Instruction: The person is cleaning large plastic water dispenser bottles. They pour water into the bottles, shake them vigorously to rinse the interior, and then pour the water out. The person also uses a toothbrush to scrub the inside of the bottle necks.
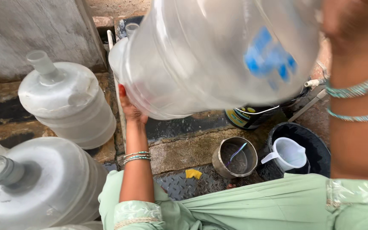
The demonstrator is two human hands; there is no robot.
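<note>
I hold a large clear plastic water jug (209, 55) lifted and tipped on its side in the upper middle of the view. It has a blue mark on its wall. My left hand (129, 108) presses under its shoulder near the neck (130, 29). My right hand (348, 21) grips its base end at the top right, blurred and close to the camera. Bangles ring both wrists.
Two more clear jugs stand upright at left, one (67, 100) farther and one (39, 181) nearer. On the wet stone ground sit a steel pot (235, 157), a black bucket (316, 147) holding a white plastic mug (288, 153), a dark tin (248, 117) and a yellow scrap (193, 173).
</note>
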